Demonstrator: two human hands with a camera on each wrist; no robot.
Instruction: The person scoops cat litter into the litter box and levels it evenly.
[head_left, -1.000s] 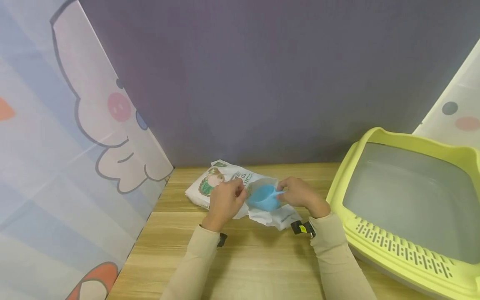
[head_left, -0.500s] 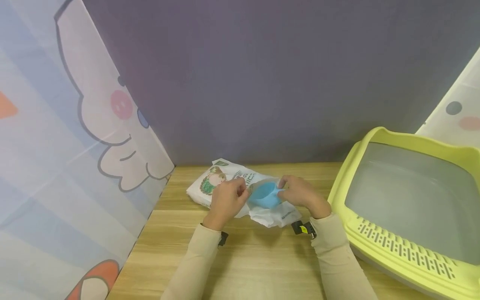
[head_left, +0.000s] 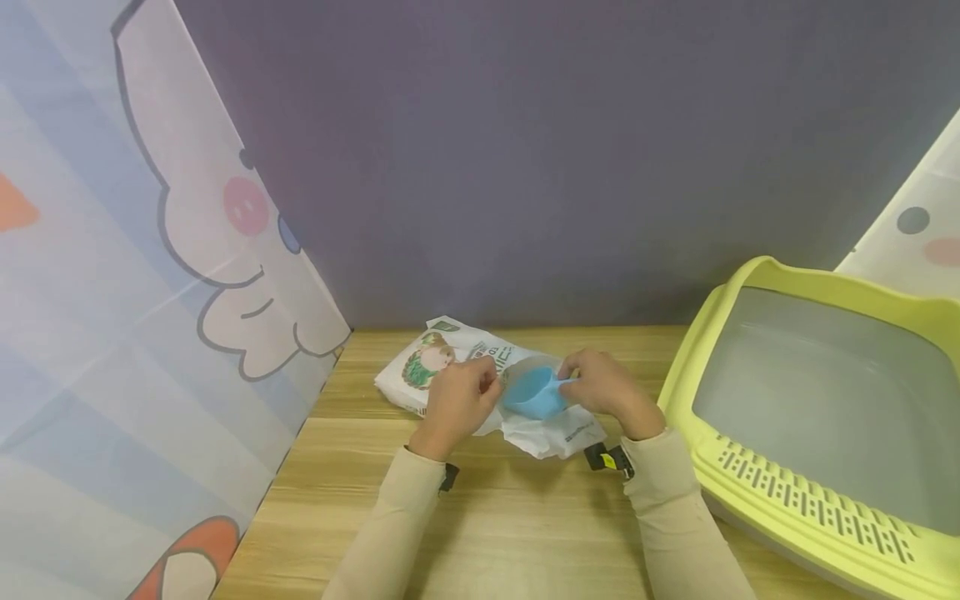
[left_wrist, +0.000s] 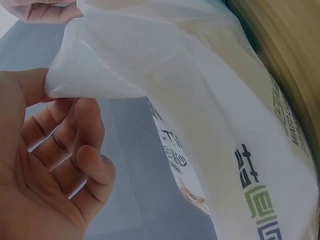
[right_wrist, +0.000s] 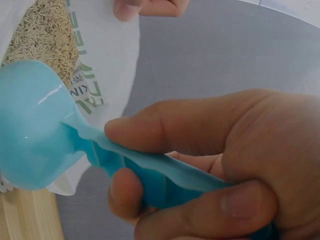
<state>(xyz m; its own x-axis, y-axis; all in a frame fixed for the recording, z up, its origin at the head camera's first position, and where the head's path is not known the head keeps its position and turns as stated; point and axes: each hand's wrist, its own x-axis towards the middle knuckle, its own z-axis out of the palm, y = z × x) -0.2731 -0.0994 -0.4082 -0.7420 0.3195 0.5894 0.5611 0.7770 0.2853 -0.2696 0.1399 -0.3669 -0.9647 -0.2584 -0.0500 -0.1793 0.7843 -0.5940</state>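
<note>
A blue scoop sits at the mouth of a white printed bag lying on its side. My right hand grips the scoop by its ridged handle, thumb along the top, as the right wrist view shows the handle closely. Inside the bag are tan pellets, just beyond the scoop's bowl. What the bowl holds is not visible. With thumb and fingers my left hand pinches the edge of the bag's mouth; the pinched corner appears in the left wrist view.
A yellow-rimmed litter box with a grey inside stands at the right of the wooden table. Behind the table rises a dark grey wall. A cartoon-printed curtain borders the left side.
The scoop has tilted and shifted slightly in the bag's mouth with my right hand. My left hand keeps its pinch on the bag edge. The litter box stays put.
</note>
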